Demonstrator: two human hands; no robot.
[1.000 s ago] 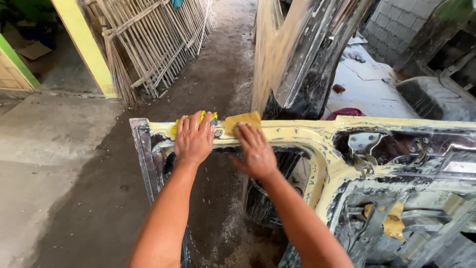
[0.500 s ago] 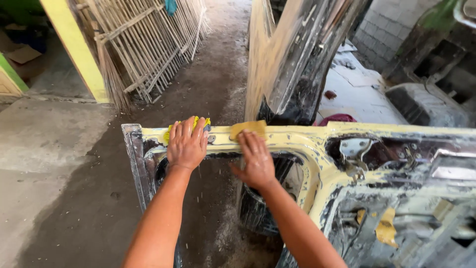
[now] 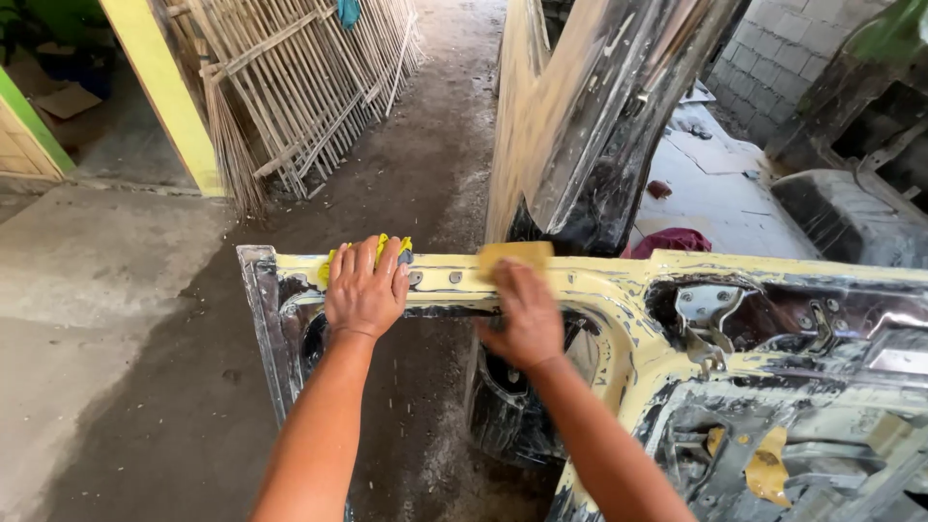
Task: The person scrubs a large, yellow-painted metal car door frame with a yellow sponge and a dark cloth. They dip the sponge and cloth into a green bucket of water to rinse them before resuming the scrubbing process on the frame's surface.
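A car door panel (image 3: 619, 290), stripped and smeared with pale yellow filler, lies flat in front of me. My left hand (image 3: 365, 286) presses a yellow sponge (image 3: 391, 246) flat onto the panel's top rail near its left corner. My right hand (image 3: 522, 311) rests on the same rail further right, fingers pushing a tan piece of sandpaper (image 3: 515, 255) against it. The two hands are about a hand's width apart.
A second body panel (image 3: 590, 126) stands upright just behind the rail. A bamboo lattice (image 3: 290, 106) leans against a yellow post (image 3: 159, 92) at the back left. Dark wet concrete floor (image 3: 155, 406) lies below. A red cloth (image 3: 677, 240) and more car parts (image 3: 851, 213) sit at the right.
The view has shifted slightly. My right hand with the sandpaper has slid a little to the right along the rail; my left hand stays on the sponge.
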